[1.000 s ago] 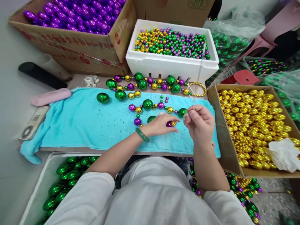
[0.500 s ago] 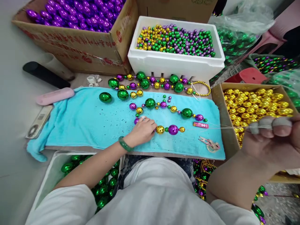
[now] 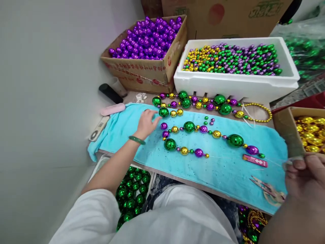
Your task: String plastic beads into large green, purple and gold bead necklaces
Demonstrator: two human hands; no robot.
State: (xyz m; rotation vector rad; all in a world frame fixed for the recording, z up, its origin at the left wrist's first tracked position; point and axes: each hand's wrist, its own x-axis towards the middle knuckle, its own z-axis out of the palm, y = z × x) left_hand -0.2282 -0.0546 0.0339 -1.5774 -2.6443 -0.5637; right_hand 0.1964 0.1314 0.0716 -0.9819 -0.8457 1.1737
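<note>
The left hand [image 3: 147,124], its arm [image 3: 115,167] stretched over the front edge of the table [image 3: 132,96], is palm down near the far edge of the towel [image 3: 223,178], thumb and fingers spread beside a green bead [image 3: 164,113]; whether they touch it cannot be told. By the table's right end the right hand [image 3: 306,174] is curled, thumb against forefinger, pinching a thread [image 3: 275,162]. That thread runs to the string of beads [image 3: 235,140], bent on the towel into a U open rightward.

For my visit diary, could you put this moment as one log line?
left hand: beside green bead | right hand: holding thread | beaded strand: curved on blue towel
</note>
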